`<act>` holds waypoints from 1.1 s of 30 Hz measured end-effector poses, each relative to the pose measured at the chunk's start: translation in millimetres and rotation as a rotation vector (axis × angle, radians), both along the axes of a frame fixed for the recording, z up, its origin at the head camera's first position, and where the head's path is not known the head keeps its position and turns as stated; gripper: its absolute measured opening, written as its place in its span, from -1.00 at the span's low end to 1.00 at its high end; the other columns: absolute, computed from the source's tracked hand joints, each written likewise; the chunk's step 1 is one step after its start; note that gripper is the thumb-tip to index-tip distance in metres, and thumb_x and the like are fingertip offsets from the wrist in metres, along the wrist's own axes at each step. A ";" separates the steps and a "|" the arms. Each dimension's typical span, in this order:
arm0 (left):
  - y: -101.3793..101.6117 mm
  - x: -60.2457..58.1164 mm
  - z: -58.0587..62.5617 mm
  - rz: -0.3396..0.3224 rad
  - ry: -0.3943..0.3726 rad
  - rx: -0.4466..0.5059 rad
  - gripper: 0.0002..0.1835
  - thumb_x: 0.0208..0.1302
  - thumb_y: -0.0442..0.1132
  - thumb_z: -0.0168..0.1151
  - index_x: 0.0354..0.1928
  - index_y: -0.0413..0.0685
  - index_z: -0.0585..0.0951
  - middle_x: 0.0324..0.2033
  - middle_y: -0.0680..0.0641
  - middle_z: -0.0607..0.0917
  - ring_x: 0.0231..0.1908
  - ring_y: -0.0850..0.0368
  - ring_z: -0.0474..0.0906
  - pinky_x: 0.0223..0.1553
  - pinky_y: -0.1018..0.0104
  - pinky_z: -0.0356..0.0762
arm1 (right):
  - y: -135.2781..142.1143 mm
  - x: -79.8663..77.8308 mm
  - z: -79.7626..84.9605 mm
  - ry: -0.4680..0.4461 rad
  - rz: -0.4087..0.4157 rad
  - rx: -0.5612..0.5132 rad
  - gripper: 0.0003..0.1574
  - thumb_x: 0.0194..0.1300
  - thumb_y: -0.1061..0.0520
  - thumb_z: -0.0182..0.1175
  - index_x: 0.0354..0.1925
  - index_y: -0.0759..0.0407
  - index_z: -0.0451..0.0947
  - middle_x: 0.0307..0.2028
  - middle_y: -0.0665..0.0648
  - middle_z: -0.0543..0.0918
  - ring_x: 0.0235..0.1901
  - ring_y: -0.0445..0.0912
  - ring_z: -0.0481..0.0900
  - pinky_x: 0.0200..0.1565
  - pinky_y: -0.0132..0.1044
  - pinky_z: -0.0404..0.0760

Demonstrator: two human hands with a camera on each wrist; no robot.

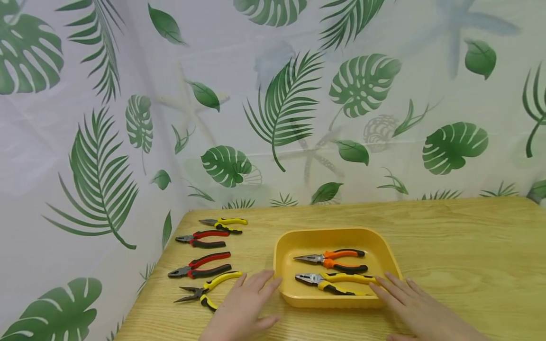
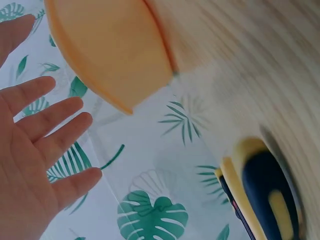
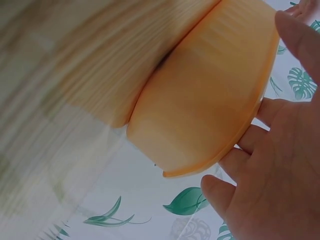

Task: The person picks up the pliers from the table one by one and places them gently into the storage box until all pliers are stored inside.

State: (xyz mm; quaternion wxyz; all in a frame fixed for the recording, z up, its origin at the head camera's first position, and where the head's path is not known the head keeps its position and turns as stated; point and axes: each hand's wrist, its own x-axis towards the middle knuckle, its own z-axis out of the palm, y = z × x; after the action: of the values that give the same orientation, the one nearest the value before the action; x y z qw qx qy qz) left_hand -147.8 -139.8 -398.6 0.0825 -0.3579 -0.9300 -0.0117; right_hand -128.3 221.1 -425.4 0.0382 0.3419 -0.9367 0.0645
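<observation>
The left hand [image 1: 245, 305] and right hand [image 1: 418, 303] are both cut off by the bottom of the head view. Each has its fingers extended and apart. The left fingertips lie at the tray's left wall, but I cannot tell whether they touch it. The right fingertips reach over the rim at the near right corner of the yellow tray [image 1: 332, 301]; in the right wrist view some tips vanish behind that rim.

The tray stands on the wooden table [image 1: 469, 255] and carries two tools. The orange-handled pliers [image 1: 327, 259] lie nearer its far wall, fully visible. The yellow-handled pliers [image 1: 328, 277] lie along its near wall, and the right fingers cover the end of one handle.

Four more pliers lie along the table's left edge. From the far left corner forward come the small yellow-black pliers [image 1: 218, 222], the far red-black pliers [image 1: 194, 238], the near red-black pliers [image 1: 193, 272] and the spread-jawed pliers [image 1: 204, 290], whose handles run up to the left hand. Whether the first two touch is hard to tell. In the left wrist view, handle ends are blurred and overlap at the lower right.

A narrow strip of wood separates the tray from the far edge, where the leaf-print sheet [image 1: 298, 118] rises. Wider wood runs from the tray toward the far right corner. The table's near edge is out of view.
</observation>
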 end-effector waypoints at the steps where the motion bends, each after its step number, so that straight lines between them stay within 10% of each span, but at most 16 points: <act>1: -3.2 -0.5 -0.3 -0.002 0.013 0.002 -0.31 0.06 0.17 0.17 0.20 0.00 0.34 0.14 -0.04 0.35 0.13 0.07 0.26 0.00 -0.10 0.26 | -0.1 0.1 -0.1 0.015 0.010 0.000 0.00 0.13 -0.43 -0.12 0.29 0.19 0.09 0.20 0.26 0.25 0.14 -0.41 -0.64 0.01 -0.57 -0.67; 33: -96.6 -32.9 -14.8 0.167 -0.210 0.031 -0.03 -0.20 0.40 0.18 0.17 -0.16 0.36 0.02 -0.15 0.37 -0.03 -0.05 0.37 -0.04 -0.01 0.30 | -2.1 -0.1 1.0 -0.006 -0.009 -0.016 0.00 0.11 -0.45 -0.12 0.28 0.19 0.13 0.21 0.23 0.25 0.19 -0.36 -0.54 0.03 -0.57 -0.65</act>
State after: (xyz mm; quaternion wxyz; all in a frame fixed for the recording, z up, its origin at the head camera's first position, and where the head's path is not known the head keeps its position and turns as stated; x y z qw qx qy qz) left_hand -180.7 -236.4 -413.4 -0.0092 -0.2747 -0.9598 -0.0565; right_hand -128.4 219.0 -424.4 0.0385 0.3372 -0.9378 0.0730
